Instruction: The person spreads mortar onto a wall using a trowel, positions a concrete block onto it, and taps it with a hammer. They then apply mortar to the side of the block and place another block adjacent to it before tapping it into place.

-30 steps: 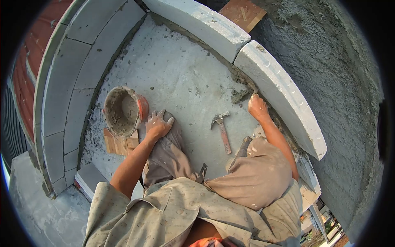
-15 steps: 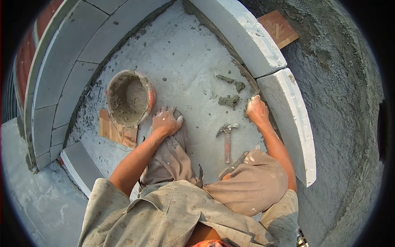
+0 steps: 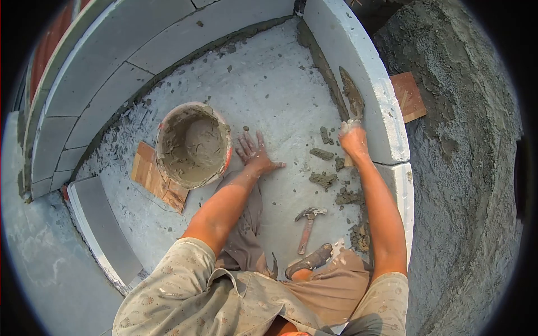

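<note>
My right hand (image 3: 353, 141) is closed round the handle of a trowel (image 3: 352, 94). The mortar-smeared blade points away from me along the foot of the right block wall (image 3: 367, 61). My left hand (image 3: 257, 154) lies flat on the grey floor with its fingers spread, just right of a bucket (image 3: 224, 131) with wet mortar inside. Lumps of mortar (image 3: 323, 180) lie on the floor to the left of my right forearm. A hammer (image 3: 306, 229) rests on the floor near my foot.
A curved block wall (image 3: 106, 89) stands at the left. A loose block (image 3: 106, 224) lies at the lower left, and a wooden board (image 3: 150, 173) is partly under the bucket. Outside the right wall are a brown tile (image 3: 408, 98) and rough wet mortar (image 3: 459, 185).
My left hand has moved from my knee to the floor. My right hand has reached farther forward along the wall, and the trowel blade now shows. The view has shifted.
</note>
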The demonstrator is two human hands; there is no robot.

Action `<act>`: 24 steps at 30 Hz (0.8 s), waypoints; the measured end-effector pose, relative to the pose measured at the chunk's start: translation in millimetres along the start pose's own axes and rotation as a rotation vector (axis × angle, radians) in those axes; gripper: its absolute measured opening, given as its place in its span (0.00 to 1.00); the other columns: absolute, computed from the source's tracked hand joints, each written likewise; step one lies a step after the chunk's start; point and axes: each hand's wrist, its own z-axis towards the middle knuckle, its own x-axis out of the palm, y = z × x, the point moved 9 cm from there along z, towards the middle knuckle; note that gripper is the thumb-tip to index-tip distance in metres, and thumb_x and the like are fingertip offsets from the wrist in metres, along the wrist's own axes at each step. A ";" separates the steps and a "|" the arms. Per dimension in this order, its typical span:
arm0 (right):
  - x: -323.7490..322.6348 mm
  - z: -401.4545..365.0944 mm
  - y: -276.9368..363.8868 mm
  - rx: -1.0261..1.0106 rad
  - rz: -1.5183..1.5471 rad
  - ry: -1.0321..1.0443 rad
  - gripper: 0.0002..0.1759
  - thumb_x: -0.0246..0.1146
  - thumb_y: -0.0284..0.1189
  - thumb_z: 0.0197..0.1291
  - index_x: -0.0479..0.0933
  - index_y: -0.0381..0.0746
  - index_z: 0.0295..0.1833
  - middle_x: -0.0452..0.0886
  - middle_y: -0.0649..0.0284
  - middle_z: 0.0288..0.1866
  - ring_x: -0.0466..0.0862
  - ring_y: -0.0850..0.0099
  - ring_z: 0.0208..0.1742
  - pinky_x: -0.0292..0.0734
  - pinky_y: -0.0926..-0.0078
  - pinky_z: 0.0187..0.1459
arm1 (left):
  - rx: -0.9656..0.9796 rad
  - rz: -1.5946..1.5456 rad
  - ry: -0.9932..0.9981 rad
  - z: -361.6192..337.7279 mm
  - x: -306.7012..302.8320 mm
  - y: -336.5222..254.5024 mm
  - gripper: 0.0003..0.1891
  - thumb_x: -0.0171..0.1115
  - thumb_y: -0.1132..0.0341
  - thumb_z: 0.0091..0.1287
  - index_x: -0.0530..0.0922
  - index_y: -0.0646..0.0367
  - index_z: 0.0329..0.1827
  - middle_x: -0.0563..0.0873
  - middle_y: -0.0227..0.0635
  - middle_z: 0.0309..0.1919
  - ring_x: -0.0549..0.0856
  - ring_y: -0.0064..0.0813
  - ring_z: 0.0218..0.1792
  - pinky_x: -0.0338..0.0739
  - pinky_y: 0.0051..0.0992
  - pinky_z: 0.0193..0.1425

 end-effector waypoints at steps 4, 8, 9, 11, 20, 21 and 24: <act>55.4 27.7 -30.0 0.010 -0.050 -0.025 0.23 0.56 0.38 0.68 0.72 0.25 0.51 0.81 0.31 0.48 0.81 0.35 0.54 0.76 0.47 0.56 | -0.015 -0.047 0.071 19.3 23.3 8.4 0.87 0.77 0.24 0.32 0.20 0.56 0.79 0.18 0.69 0.74 0.13 0.70 0.72 0.19 0.73 0.68; 12.6 6.6 26.3 0.019 -0.065 -0.090 0.22 0.56 0.37 0.68 0.71 0.25 0.52 0.81 0.31 0.47 0.81 0.35 0.53 0.75 0.47 0.55 | -0.027 -0.070 0.061 13.0 14.5 6.0 0.86 0.77 0.25 0.33 0.22 0.57 0.80 0.19 0.69 0.75 0.14 0.71 0.72 0.18 0.73 0.68; 4.1 16.8 47.3 -0.019 -0.080 -0.122 0.21 0.56 0.37 0.68 0.72 0.25 0.50 0.82 0.31 0.46 0.82 0.35 0.51 0.75 0.46 0.55 | -0.025 -0.078 0.053 10.5 12.1 5.4 0.86 0.77 0.26 0.33 0.22 0.57 0.80 0.19 0.69 0.75 0.14 0.71 0.72 0.18 0.73 0.68; -2.0 63.3 88.2 -0.140 -0.021 -0.165 0.19 0.56 0.35 0.68 0.74 0.26 0.46 0.82 0.31 0.45 0.83 0.35 0.47 0.77 0.48 0.51 | -0.012 -0.089 0.048 10.5 11.2 4.5 0.85 0.78 0.26 0.34 0.23 0.57 0.80 0.19 0.69 0.75 0.14 0.71 0.72 0.18 0.73 0.68; 33.8 161.1 135.0 -0.164 -0.057 -0.031 0.19 0.56 0.33 0.63 0.79 0.27 0.47 0.83 0.36 0.47 0.85 0.39 0.46 0.81 0.53 0.49 | -0.049 -0.106 0.130 13.9 11.5 5.6 0.83 0.77 0.26 0.35 0.25 0.57 0.81 0.22 0.69 0.76 0.16 0.71 0.73 0.19 0.73 0.68; 29.9 164.9 140.6 -0.212 -0.097 -0.097 0.19 0.56 0.33 0.62 0.79 0.27 0.48 0.84 0.36 0.47 0.85 0.40 0.48 0.81 0.54 0.50 | -0.044 -0.109 0.119 11.0 11.2 5.0 0.83 0.77 0.26 0.36 0.25 0.57 0.81 0.22 0.68 0.76 0.17 0.71 0.74 0.19 0.74 0.68; 28.5 216.3 175.2 -0.094 0.038 0.062 0.19 0.56 0.34 0.62 0.80 0.28 0.47 0.84 0.37 0.48 0.83 0.42 0.55 0.79 0.54 0.55 | -0.042 -0.122 0.116 12.7 9.6 5.2 0.83 0.77 0.26 0.36 0.26 0.57 0.82 0.22 0.68 0.77 0.17 0.70 0.74 0.19 0.74 0.68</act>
